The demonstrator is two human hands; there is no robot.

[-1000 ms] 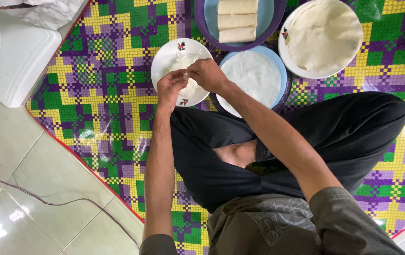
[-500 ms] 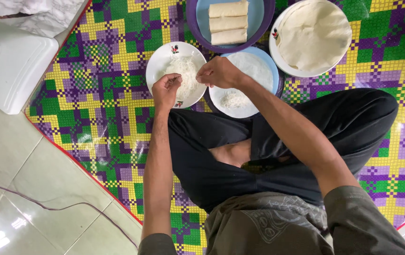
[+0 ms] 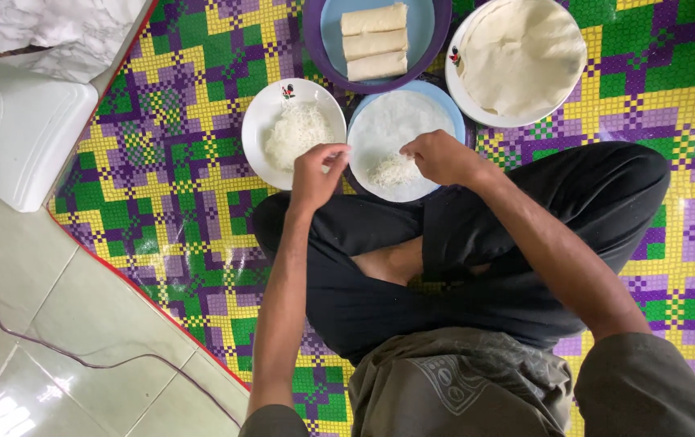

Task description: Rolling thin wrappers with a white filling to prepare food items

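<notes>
Head view, white plate (image 3: 260, 121) of noodles (image 3: 296, 131) (shredded), wrapper (image 3: 402, 128) under hands (image 3: 442, 156)

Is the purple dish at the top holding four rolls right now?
No, the purple dish holds three finished rolls, stacked side by side on its blue centre.

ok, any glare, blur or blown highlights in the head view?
Head view: soft, even light and sharp focus; glare only on the floor tiles at lower left; the white plate of shredded filling and the wrapper stack run bright but keep texture; both hands look unblurred.
</notes>
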